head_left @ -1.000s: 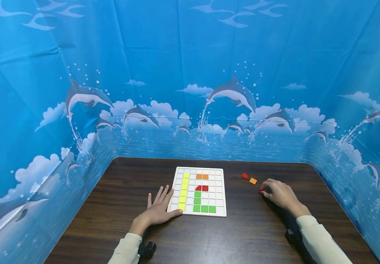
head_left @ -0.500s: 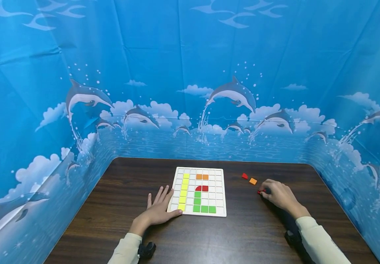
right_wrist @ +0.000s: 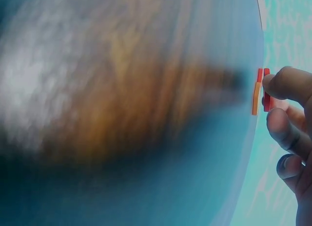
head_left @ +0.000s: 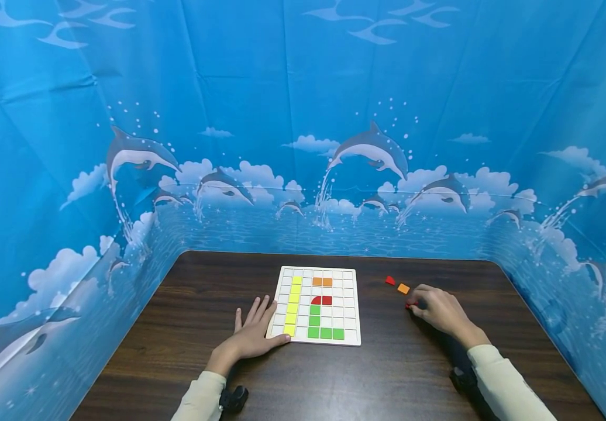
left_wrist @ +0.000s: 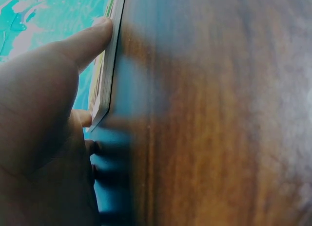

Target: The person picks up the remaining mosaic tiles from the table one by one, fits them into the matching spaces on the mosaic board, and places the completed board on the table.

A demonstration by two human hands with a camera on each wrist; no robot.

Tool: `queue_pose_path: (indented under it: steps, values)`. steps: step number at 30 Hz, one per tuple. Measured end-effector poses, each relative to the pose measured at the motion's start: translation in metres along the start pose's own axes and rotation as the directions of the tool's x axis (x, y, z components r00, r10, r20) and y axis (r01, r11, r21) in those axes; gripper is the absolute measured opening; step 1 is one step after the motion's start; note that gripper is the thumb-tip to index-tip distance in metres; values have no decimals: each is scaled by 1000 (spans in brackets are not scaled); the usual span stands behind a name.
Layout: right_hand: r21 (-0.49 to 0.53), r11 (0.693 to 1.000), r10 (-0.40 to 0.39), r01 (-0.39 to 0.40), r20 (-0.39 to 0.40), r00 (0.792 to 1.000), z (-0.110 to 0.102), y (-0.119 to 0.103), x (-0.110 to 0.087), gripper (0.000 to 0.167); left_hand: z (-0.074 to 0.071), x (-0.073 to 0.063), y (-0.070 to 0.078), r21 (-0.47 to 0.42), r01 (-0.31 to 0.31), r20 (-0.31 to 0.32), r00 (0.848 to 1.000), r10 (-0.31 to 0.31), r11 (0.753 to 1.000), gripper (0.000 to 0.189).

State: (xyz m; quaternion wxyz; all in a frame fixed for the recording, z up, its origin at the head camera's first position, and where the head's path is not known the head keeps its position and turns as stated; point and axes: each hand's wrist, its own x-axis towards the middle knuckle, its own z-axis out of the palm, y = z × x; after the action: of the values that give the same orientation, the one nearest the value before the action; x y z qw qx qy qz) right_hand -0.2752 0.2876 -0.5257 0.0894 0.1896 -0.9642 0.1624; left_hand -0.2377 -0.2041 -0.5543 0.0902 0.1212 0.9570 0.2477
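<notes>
My left hand (head_left: 252,336) lies with spread fingers at the near left corner of a white grid board (head_left: 342,316), its thumb on the board's near edge. In the left wrist view the thumb (left_wrist: 95,38) touches that edge. To the right of the board, my right hand (head_left: 442,310) pinches a small red tile (head_left: 409,306) between thumb and fingertips. The right wrist view shows this red tile (right_wrist: 266,89) held on edge, above the tabletop; its full outline is hidden. Beyond the hand lie a loose orange square tile (head_left: 403,289) and a red tile (head_left: 390,280).
On the board are a column of yellow tiles (head_left: 293,308), two orange tiles (head_left: 322,282), a red quarter-round (head_left: 316,300), a red square (head_left: 326,300) and several green tiles (head_left: 314,321). A dark wooden table (head_left: 366,380) bears everything. A blue dolphin curtain (head_left: 292,117) surrounds it.
My right hand has moved slightly left toward the board, carrying the red tile closer to the orange one. The left hand and the board have not moved.
</notes>
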Motion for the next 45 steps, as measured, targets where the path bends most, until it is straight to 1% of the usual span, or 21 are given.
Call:
queue_pose_path:
  steps: [6, 7, 9, 13, 14, 16, 17, 19, 20, 23, 25, 30, 32, 34, 35, 37, 39, 43, 45]
  values:
    - [33, 999, -14, 15, -17, 1000, 1, -6, 3, 8, -13, -10, 15, -63, -17, 9, 1000, 18, 998, 106]
    - [38, 999, -18, 19, -20, 1000, 1, -7, 3, 8, -13, -10, 14, -60, -25, 7, 1000, 25, 998, 106]
    - [39, 999, -20, 21, -24, 1000, 1, -9, 4, 7, -14, -10, 16, -53, -20, 12, 1000, 21, 998, 107]
    - [43, 999, -27, 28, -24, 999, 0, -15, 6, 7, -8, -7, 8, -38, -40, -1, 999, 40, 999, 108]
    - [46, 998, -30, 31, -25, 999, 0, -16, 6, 8, -9, -7, 10, -43, -29, 2, 1000, 30, 999, 109]
    - [51, 998, -36, 37, -31, 999, 0, -19, 6, 8, -6, -6, 6, -46, -37, -4, 999, 36, 998, 109]
    - [55, 998, -37, 39, -33, 999, -1, -20, 6, 8, -8, -7, 8, -56, -31, -3, 1000, 31, 998, 110]
    - [58, 997, -46, 48, -41, 998, 0, -22, 7, 8, -5, -6, 5, -51, -31, -6, 1000, 30, 998, 110]
    - [55, 997, -53, 56, -45, 998, 0, -23, 7, 8, -6, -7, 7, -53, -19, -2, 1000, 19, 998, 110]
    - [44, 997, -66, 69, -62, 996, 1, -25, 9, 9, -5, -6, 6, -29, -3, 5, 1000, 3, 1000, 111]
    - [37, 996, -77, 80, -71, 994, 3, -26, 9, 9, -5, -7, 7, -28, -1, 5, 1000, 1, 1000, 110]
    - [47, 995, -82, 86, -68, 994, 5, -32, 12, 9, -6, -9, 8, -55, -23, -4, 1000, 23, 998, 109]
    - [51, 995, -81, 84, -65, 995, 5, -35, 13, 8, -3, -7, 4, -49, -35, -11, 999, 35, 998, 109]
    - [48, 995, -88, 91, -66, 994, 5, -38, 15, 8, -3, -7, 4, -54, -38, -14, 999, 37, 998, 109]
    - [43, 994, -93, 96, -68, 993, 5, -40, 16, 8, -1, -6, 2, -54, -49, -17, 999, 48, 997, 109]
    - [32, 994, -101, 103, -73, 992, 5, -44, 18, 9, 0, -4, 0, -56, -50, -17, 999, 49, 997, 109]
    - [24, 994, -108, 110, -82, 991, 6, -47, 20, 10, -2, -5, 3, -66, -42, -10, 999, 41, 997, 109]
    - [27, 991, -128, 132, -102, 986, 8, -51, 24, 12, -2, -5, 3, -59, -34, -3, 999, 34, 998, 110]
    - [29, 989, -141, 145, -112, 984, 8, -53, 25, 13, -1, -4, 2, -52, -45, -12, 999, 44, 998, 109]
